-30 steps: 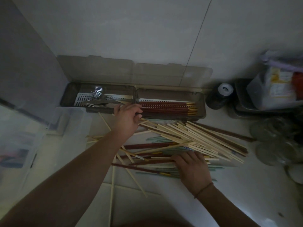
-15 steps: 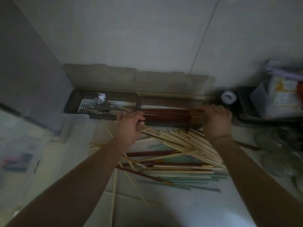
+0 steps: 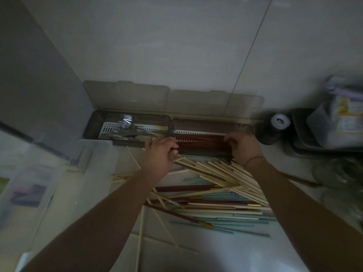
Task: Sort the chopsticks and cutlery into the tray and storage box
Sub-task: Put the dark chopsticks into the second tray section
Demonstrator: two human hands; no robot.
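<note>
A long grey storage box stands against the wall with its lids up. Its left compartment holds forks and other metal cutlery. Its right compartment holds a bundle of red chopsticks. My left hand has its fingers curled at the bundle's left end, and my right hand curls over the right end, hiding the tips. A loose pile of pale wooden, red and teal chopsticks lies on the counter in front of the box, under my forearms.
A clear plastic bin sits at the left edge of the counter. A dark jar with a white lid and a tray holding a packaged container crowd the right side. Glassware stands, blurred, at the far right.
My right hand left the loose pile and went up to the right end of the red chopsticks in the box, then closed in over their tips. My left hand stayed at the left end.
</note>
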